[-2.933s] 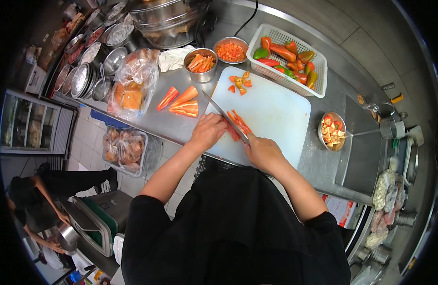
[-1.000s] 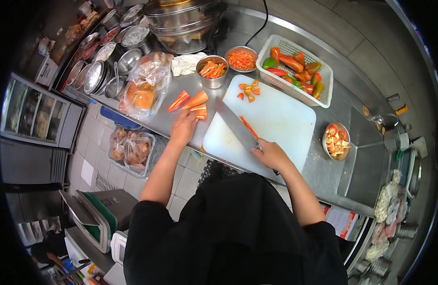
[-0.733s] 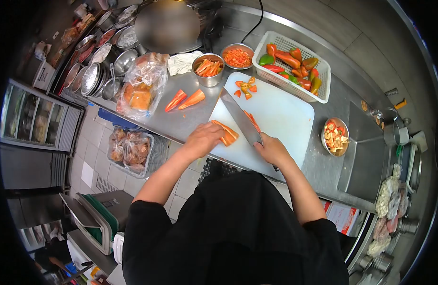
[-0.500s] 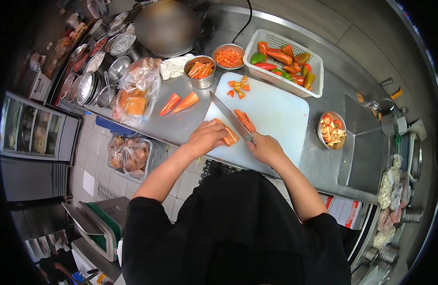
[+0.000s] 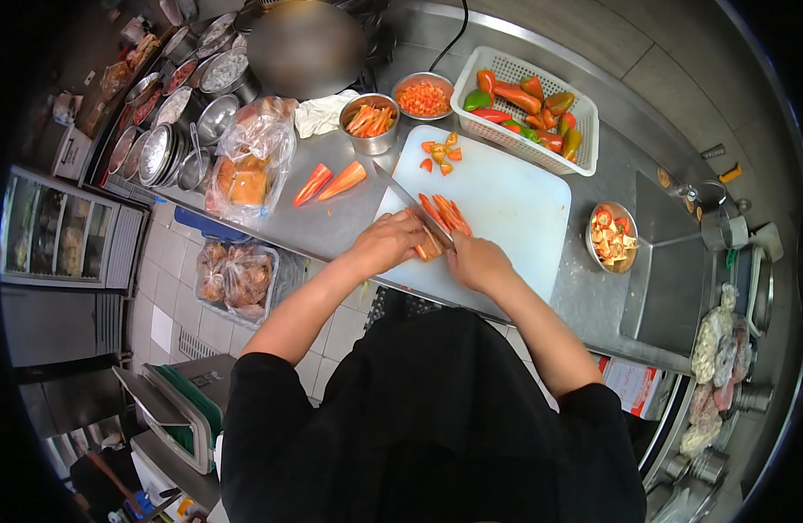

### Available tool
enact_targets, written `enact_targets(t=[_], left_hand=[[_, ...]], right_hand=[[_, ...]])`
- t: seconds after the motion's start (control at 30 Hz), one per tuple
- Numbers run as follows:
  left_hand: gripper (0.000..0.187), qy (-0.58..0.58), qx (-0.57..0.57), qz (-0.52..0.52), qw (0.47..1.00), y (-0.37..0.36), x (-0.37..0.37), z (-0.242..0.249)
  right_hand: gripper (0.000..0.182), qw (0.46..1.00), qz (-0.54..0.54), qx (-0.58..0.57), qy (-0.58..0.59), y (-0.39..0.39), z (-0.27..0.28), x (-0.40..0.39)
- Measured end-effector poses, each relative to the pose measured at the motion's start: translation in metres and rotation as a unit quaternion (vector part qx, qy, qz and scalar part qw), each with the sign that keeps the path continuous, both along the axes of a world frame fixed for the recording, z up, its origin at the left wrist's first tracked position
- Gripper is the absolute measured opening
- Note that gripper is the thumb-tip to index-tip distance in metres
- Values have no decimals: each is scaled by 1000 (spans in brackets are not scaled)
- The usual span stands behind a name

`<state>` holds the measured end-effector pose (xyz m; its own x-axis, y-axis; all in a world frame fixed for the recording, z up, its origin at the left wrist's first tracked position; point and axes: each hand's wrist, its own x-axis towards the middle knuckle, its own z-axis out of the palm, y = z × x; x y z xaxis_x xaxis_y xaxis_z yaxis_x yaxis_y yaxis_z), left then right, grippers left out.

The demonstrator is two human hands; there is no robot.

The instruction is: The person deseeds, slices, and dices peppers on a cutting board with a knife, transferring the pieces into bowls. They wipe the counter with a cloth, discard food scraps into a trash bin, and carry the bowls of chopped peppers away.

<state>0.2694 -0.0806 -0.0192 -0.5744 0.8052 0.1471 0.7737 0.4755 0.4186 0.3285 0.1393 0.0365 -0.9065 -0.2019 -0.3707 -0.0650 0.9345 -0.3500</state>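
My left hand [image 5: 391, 241] presses a piece of red pepper [image 5: 429, 247] onto the near left part of the white cutting board [image 5: 515, 205]. My right hand [image 5: 476, 260] grips the handle of a knife [image 5: 410, 202], whose blade points up and left, against the pepper piece. Just right of the blade lie thin red pepper strips [image 5: 447, 213]. Small orange and red offcuts [image 5: 442, 152] rest near the board's far left corner. Two pepper pieces [image 5: 342, 180] lie on the steel counter left of the board.
Behind the board are a bowl of strips [image 5: 370, 122], a bowl of diced pepper [image 5: 423, 96] and a basket of whole peppers [image 5: 590, 135]. A bowl of trimmings [image 5: 611, 237] stands right, by the sink [image 5: 671, 270]. Bagged food [image 5: 253, 166] sits left.
The knife blade has moved left onto the pepper piece under my left hand. The cut strips now look more spread out.
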Motion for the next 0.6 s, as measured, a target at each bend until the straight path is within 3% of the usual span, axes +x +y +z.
enact_targets(t=[0.1, 0.23, 0.3, 0.5, 0.6], left_hand=[[36, 2, -1, 0, 1000, -1, -3, -2], [34, -7, -15, 1, 1000, 1, -4, -7], [34, 0, -9, -5, 1000, 1, -2, -4], [31, 8, 6, 9, 1000, 0, 0, -10], [30, 6, 20, 13, 1000, 0, 0, -9]], right_hand=[[28, 999, 29, 10, -45, -1, 42, -2], [27, 998, 16, 18, -54, -1, 19, 6], [31, 999, 6, -33, 19, -5, -3, 1], [28, 996, 37, 16, -75, -2, 54, -2], [29, 1000, -10, -22, -10, -11, 4, 4]])
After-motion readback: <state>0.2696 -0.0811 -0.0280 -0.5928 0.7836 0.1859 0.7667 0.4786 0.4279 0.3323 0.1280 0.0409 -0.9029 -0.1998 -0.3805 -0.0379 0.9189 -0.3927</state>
